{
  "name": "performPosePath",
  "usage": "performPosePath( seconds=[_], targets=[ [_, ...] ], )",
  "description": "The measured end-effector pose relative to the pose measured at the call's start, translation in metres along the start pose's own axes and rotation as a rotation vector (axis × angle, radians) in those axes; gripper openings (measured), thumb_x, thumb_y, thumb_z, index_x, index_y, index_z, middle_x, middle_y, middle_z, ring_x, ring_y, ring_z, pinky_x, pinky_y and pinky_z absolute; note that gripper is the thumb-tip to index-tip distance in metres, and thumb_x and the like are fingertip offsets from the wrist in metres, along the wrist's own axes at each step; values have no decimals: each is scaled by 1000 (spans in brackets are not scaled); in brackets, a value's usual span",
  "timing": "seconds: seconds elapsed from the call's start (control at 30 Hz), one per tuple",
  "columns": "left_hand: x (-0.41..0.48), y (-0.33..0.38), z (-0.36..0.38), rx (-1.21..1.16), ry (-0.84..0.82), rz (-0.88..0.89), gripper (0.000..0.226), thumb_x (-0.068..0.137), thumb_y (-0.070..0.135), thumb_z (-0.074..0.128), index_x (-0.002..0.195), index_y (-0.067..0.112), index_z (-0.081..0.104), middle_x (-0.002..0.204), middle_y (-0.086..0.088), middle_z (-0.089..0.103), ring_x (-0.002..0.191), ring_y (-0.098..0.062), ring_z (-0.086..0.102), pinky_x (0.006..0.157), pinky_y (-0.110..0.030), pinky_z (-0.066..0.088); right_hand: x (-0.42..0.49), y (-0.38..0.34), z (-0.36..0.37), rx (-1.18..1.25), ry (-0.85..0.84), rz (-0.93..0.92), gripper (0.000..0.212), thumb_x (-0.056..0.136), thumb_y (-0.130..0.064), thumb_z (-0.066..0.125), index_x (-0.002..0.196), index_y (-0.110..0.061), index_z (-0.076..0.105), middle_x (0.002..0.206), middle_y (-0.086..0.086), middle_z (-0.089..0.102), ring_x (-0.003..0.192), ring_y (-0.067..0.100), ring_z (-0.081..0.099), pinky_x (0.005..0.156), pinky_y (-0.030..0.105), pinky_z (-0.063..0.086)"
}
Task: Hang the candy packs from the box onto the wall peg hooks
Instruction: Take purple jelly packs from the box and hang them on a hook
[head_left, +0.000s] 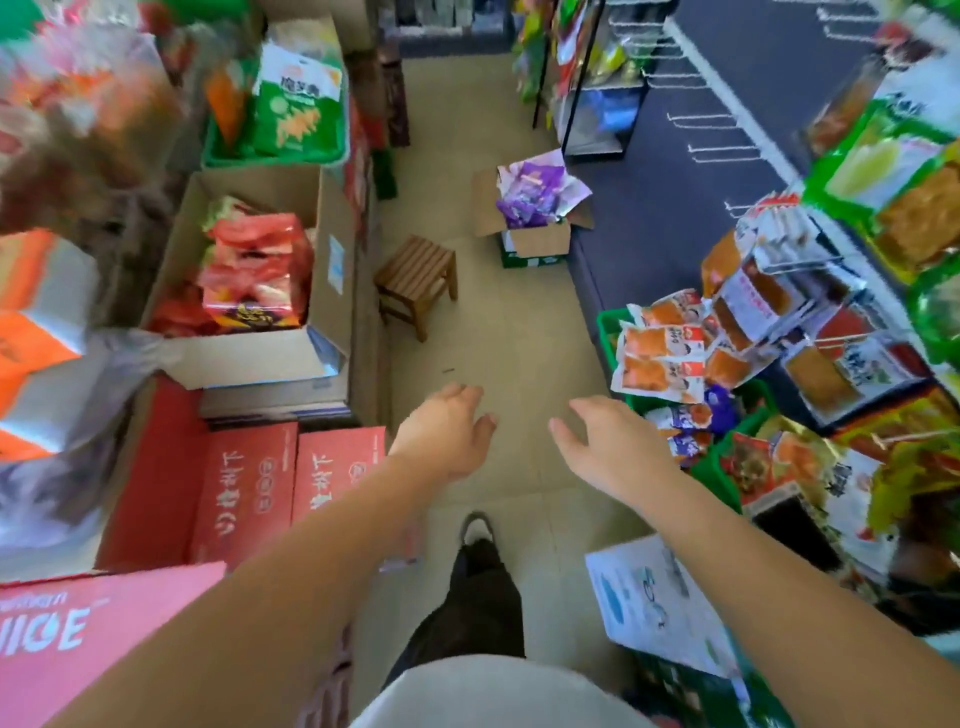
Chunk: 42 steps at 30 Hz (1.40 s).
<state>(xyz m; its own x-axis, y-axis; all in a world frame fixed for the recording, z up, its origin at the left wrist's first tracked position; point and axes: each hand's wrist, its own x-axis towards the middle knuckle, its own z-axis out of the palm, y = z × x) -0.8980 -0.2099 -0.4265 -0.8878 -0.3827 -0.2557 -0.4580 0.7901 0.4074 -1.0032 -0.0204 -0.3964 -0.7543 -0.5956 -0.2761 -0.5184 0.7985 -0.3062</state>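
Note:
An open cardboard box (537, 240) stands on the aisle floor ahead, against the dark wall panel, with purple candy packs (530, 195) piled in it. Bare white peg hooks (719, 150) stick out of the dark panel (675, 208) above and to the right of the box. My left hand (444, 428) and my right hand (605, 441) reach forward over the floor, well short of the box. Both are empty, with fingers spread.
A small wooden stool (415, 278) sits mid-aisle, left of the box. Stacked cartons line the left side: red boxes (249, 488) and an open carton of red snack bags (254, 270). Hanging snack packs (779, 312) and green bins (722, 462) crowd the right.

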Motion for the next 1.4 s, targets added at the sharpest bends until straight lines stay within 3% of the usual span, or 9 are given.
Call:
performPosePath(
  seconds=[0.37,0.5,0.77,1.0,1.2,1.4],
  targets=[
    [214,-11,-91,-38,-75,-65,56,103,45,44,149,14,42,146,-8,50,132,-29,51,106,-42,48,222,2,-81,-1,-20,-12,48,102,-49,49,130,-14,66,128,7,70,120,27,64,98,47,55],
    [289,-13,-103,-48,-116,-115,58,102,48,43,151,17,41,148,-6,50,134,-27,51,108,-41,47,305,11,-106,32,-16,-32,51,103,-49,49,140,-16,62,137,5,67,126,26,62,101,43,54],
    [454,0,-111,-74,-169,-227,57,102,48,44,151,18,40,147,-8,51,134,-28,51,110,-41,46,476,44,-150,25,-72,-91,46,104,-46,49,139,-19,62,140,2,65,127,23,61,98,39,54],
    [563,-12,-151,-139,-108,-327,61,101,50,44,154,21,37,158,-4,42,145,-24,41,118,-42,38,614,45,-183,32,-161,-96,46,104,-48,48,140,-23,63,142,-3,64,127,20,61,91,36,55],
    [679,-60,-193,-161,-83,-372,51,101,46,48,142,17,50,142,-4,55,130,-25,53,108,-40,47,740,14,-196,13,-193,-109,41,103,-46,51,133,-22,67,131,-1,70,120,24,64,89,39,57],
    [808,-92,-235,-94,-135,-302,52,102,43,44,144,14,47,139,-7,56,128,-29,55,103,-40,49,863,-16,-214,57,-205,-40,34,101,-45,53,117,-22,71,113,-1,73,110,25,67,85,41,58]
  ],
)
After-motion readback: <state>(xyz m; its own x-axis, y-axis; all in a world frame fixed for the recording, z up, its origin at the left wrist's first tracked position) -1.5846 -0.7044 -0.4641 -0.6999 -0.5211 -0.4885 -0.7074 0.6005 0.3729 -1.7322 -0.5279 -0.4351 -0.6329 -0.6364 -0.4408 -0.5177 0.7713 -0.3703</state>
